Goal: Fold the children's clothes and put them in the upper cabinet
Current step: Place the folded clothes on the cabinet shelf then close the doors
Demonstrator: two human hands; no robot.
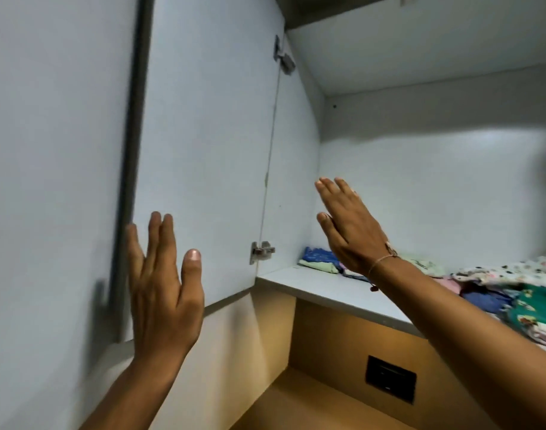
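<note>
Your left hand [163, 290] is raised at about 7 o'clock in the view, palm flat and fingers spread, holding nothing; its fingertips lie over the lower free edge of the open cabinet door [203, 150], though you cannot tell whether they actually touch it. Your right hand [350, 226] reaches up at about 3 o'clock from centre, also flat and empty with fingers extended, in front of the cabinet's left inner wall and above the shelf [333, 287]. A thin bracelet [380, 263] circles that wrist. The folded children's clothes [513, 290] already lie on the shelf inside the upper cabinet, toward 4 o'clock: a blue and pale green stack [319, 260] just past your right wrist, and a spotted white piece over blue and green patterned ones further right, near the frame's edge. Two metal hinges join the door to the cabinet, the lower hinge [261, 251] near centre and the upper hinge [284, 58] at 12 o'clock. Below the shelf, at 5 o'clock, a dark rectangular panel [391, 383] sits in a tan wall.
</note>
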